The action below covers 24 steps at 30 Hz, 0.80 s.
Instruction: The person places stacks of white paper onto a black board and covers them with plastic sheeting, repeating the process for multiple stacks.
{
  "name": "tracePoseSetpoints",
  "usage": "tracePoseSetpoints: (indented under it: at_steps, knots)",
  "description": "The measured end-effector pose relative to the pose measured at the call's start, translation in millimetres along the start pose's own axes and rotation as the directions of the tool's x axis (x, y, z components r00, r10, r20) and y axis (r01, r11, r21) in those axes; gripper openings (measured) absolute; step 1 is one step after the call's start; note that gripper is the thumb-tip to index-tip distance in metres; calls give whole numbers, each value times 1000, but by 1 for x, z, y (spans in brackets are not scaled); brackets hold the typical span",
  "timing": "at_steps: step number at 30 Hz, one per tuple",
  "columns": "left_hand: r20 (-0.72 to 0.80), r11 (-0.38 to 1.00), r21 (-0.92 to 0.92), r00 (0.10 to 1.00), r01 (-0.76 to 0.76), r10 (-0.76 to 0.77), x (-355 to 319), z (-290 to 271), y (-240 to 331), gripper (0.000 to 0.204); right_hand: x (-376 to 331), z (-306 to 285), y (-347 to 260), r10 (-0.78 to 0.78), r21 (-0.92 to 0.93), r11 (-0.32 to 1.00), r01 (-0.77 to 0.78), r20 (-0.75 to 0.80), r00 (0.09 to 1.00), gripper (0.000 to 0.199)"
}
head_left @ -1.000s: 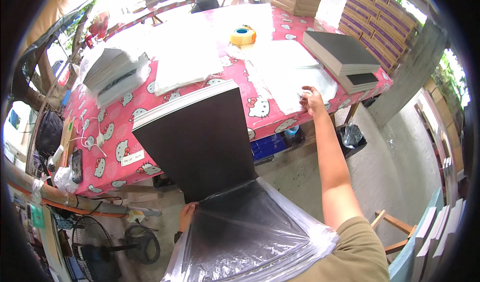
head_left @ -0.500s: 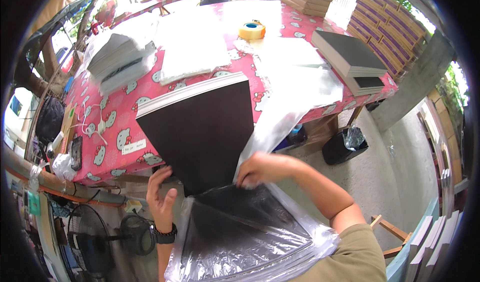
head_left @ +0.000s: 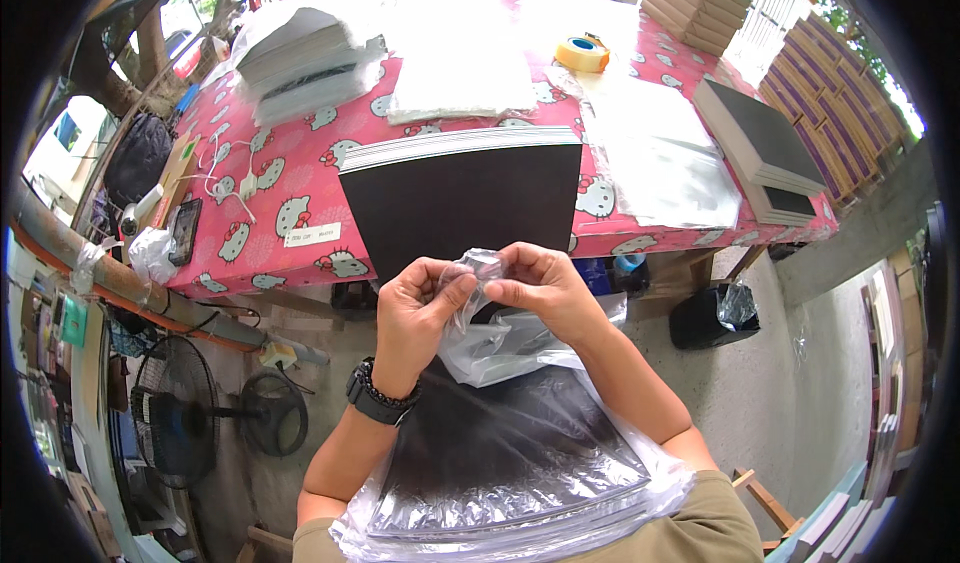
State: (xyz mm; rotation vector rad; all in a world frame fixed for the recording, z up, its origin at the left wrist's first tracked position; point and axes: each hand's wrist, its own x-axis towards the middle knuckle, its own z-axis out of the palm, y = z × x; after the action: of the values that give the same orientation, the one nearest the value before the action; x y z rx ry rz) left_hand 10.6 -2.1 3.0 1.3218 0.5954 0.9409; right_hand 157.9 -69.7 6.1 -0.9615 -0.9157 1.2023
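Note:
My left hand (head_left: pixel 420 308) and my right hand (head_left: pixel 545 288) come together in front of me, both pinching the edge of a clear plastic bag (head_left: pixel 490 348). The bag is crumpled between my fingertips and its loose part hangs below them. Behind my hands a stack of black-covered sheets or books (head_left: pixel 465 198), white at the edges, leans up against the table edge. On my lap rests a black stack wrapped in clear plastic (head_left: pixel 510 453). A black watch and a dark bead bracelet sit on my left wrist.
A pink patterned table (head_left: pixel 300 178) carries yellow tape rolls (head_left: pixel 582 55), stacked clear plastic bags (head_left: pixel 665 153), a wrapped stack (head_left: pixel 305 63), black-covered books (head_left: pixel 765 138) and a phone (head_left: pixel 185 231). A fan (head_left: pixel 175 408) stands lower left; a black bin (head_left: pixel 712 315) is at right.
My right hand has brought a plastic bag off the table toward me, and my left hand has joined it at the bag's edge. The view has shifted, too.

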Motion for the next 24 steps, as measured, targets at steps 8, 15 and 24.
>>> tracePoseSetpoints:
  at_steps: [8, 15, 24]
  knots:
    - [81, 968, -170, 981, 186, -174, 4, -8, -2, 16, 1, 9, 9, -106, -179, 980, 80, -139, 985, 12]
    - [341, 732, -562, 914, 385, -219, -1, -11, 1, 38, -1, 8, 13, -79, -292, 955, 46, -104, 991, 15]
    - [495, 953, -40, 834, 300, -242, -5, -77, -14, 57, -14, -10, -23, -209, 562, 826, 55, 213, 954, 18]
